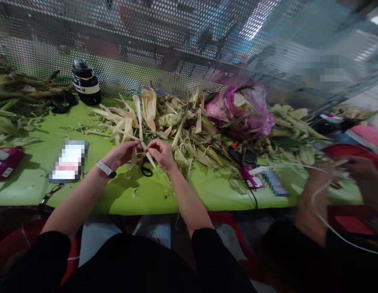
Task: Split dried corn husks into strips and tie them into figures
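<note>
Pale strips of corn husk (140, 122) meet between my two hands above the green table (115, 199). Fingers of my left hand (126, 154), with a watch on its wrist, are closed on the husk strips from the left. My right hand (161, 154) pinches the same strips from the right, its thumb and forefinger close to the left fingertips. One strip end points down toward the table, and others fan upward. Just beyond the hands stands a folded pale husk piece (149, 106) among loose husks. Below lies a small black loop (146, 170).
A dark bottle (86, 83) stands at the back left, near a phone (69, 161). Husk heaps (201, 138) and a pink plastic bag (242, 110) line the perforated metal screen (176, 49). At right, a purple device (252, 179) with a white cable lies near another person's hands (325, 173).
</note>
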`<state>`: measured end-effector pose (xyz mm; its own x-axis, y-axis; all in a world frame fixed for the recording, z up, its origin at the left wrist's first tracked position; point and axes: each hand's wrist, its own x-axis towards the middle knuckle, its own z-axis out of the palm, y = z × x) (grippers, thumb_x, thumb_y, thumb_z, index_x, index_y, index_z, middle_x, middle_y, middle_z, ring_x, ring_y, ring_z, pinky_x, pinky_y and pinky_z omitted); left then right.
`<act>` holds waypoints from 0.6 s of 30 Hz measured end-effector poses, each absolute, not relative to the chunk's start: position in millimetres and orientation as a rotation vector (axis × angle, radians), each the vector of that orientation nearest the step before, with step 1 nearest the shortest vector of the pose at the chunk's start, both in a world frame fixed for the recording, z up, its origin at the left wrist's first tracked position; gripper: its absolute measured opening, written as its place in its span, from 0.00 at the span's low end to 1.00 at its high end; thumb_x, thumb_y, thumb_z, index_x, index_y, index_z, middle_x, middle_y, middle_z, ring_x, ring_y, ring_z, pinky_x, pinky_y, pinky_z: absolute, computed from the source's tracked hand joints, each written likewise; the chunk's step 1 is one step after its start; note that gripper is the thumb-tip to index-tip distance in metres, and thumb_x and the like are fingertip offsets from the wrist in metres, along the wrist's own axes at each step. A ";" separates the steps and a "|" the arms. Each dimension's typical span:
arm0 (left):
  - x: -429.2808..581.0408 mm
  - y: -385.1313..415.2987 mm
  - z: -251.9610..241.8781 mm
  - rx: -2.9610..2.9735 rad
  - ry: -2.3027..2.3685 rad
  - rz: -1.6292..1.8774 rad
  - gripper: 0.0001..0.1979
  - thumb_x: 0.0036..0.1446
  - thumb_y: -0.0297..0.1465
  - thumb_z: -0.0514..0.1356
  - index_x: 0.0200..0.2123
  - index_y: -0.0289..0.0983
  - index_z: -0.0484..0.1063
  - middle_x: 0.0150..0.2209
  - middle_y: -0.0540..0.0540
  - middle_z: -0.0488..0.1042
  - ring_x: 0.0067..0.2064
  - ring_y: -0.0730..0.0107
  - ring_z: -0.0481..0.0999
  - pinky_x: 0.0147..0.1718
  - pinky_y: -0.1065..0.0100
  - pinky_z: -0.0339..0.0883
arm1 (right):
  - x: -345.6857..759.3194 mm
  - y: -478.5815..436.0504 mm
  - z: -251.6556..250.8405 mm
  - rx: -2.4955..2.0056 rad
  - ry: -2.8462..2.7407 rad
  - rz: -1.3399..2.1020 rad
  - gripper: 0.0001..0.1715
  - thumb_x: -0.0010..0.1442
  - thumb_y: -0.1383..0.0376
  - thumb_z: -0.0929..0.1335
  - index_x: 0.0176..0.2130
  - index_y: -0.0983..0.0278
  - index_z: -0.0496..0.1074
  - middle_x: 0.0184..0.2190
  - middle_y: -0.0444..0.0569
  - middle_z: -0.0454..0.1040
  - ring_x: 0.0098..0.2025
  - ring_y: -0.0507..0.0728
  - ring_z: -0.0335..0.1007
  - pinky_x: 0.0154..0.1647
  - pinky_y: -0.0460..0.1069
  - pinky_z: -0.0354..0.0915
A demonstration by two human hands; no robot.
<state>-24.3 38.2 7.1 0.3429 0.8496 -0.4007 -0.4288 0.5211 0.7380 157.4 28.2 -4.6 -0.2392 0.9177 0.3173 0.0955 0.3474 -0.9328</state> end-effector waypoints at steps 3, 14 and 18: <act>-22.7 36.2 7.8 0.531 0.873 0.873 0.09 0.59 0.28 0.59 0.26 0.33 0.73 0.23 0.47 0.75 0.26 0.71 0.76 0.33 0.66 0.74 | 153.5 29.4 -9.0 -0.986 -1.603 1.135 0.06 0.50 0.63 0.67 0.30 0.64 0.69 0.24 0.43 0.72 0.26 0.51 0.68 0.30 0.47 0.66; -20.2 35.1 8.3 0.471 0.881 0.876 0.09 0.59 0.28 0.59 0.27 0.32 0.74 0.22 0.47 0.75 0.23 0.73 0.75 0.25 0.72 0.70 | 148.1 25.6 -1.8 -0.995 -1.594 1.342 0.10 0.53 0.59 0.68 0.32 0.64 0.68 0.27 0.44 0.73 0.23 0.52 0.72 0.25 0.47 0.69; -18.7 34.4 6.1 0.489 0.882 0.898 0.08 0.58 0.29 0.60 0.30 0.32 0.75 0.23 0.47 0.76 0.23 0.74 0.74 0.23 0.74 0.69 | 142.2 21.4 0.9 -1.057 -1.562 1.349 0.16 0.53 0.54 0.70 0.32 0.65 0.69 0.26 0.42 0.71 0.20 0.49 0.66 0.18 0.45 0.66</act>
